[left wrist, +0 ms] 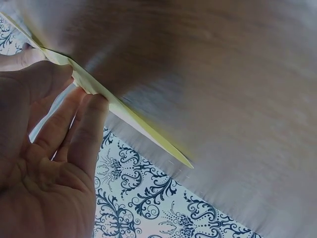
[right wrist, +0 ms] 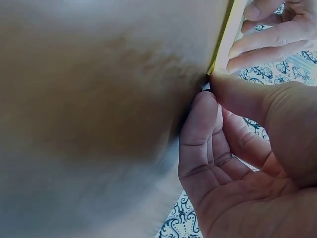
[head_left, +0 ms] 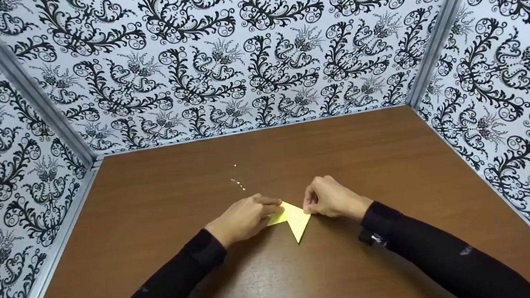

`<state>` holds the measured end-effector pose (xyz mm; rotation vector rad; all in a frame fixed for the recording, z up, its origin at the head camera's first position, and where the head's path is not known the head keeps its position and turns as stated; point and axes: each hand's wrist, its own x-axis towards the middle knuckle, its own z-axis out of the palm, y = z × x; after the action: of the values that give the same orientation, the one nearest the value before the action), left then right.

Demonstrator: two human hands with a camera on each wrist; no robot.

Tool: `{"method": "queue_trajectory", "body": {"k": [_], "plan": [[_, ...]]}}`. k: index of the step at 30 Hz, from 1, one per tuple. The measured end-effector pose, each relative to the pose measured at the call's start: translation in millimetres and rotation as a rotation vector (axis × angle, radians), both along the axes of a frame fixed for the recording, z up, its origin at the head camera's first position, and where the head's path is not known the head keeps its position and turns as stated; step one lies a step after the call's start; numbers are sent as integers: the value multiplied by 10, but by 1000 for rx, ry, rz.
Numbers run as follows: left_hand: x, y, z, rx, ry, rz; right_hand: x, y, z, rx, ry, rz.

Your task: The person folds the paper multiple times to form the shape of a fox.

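A folded piece of yellow paper (head_left: 297, 217) lies on the brown table in the head view, one pointed flap reaching toward the person. My left hand (head_left: 247, 216) rests on the paper's left part, covering some of it. Seen from the left wrist, the thumb and fairly straight fingertips (left wrist: 94, 101) of that hand touch the thin folded paper (left wrist: 131, 116) along its edge. At the paper's right corner, my right hand (head_left: 329, 197) pinches with thumb and curled fingers. The right wrist view has the right thumb (right wrist: 237, 94) right at the tip of the yellow paper (right wrist: 225, 42).
Several tiny white scraps (head_left: 238, 184) lie on the table (head_left: 177, 190) beyond the left hand. Patterned black-and-white walls (head_left: 238, 60) enclose the table at the back and both sides, with grey corner posts (head_left: 444, 32).
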<state>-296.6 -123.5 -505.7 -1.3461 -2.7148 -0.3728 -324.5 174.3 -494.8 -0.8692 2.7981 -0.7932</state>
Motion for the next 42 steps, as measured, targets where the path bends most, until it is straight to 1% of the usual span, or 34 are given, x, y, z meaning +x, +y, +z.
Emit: {"method": "queue_trajectory", "body": {"k": [6, 9, 16, 19, 23, 25, 29, 32, 37, 40, 42], "plan": [[21, 3, 19, -14, -3, 5, 79, 111, -34, -2, 17, -16], [19, 7, 17, -10, 5, 4, 95, 108, -39, -9, 24, -21], [35, 15, -13, -2, 6, 5, 127, 77, 7, -37, 14, -21], [29, 24, -7, -6, 14, 4, 134, 27, 43, -52, 77, 5], [-6, 50, 22, -7, 26, 5, 130, -87, 75, -65, 200, 70], [-25, 57, 29, -6, 21, 9, 124, -145, 57, -71, 234, 111], [-63, 54, 25, -4, 2, 11, 111, -225, -20, -82, 256, 181], [-76, 51, 9, 5, -7, 12, 103, -247, -84, -88, 270, 214], [-101, 45, -6, 46, -23, 20, 78, -245, -134, -92, 307, 237], [-108, 22, -16, 71, -3, 24, 75, -252, -142, -99, 317, 242], [-106, -13, -16, 88, 8, 51, 82, -258, -148, -105, 311, 246]]}}
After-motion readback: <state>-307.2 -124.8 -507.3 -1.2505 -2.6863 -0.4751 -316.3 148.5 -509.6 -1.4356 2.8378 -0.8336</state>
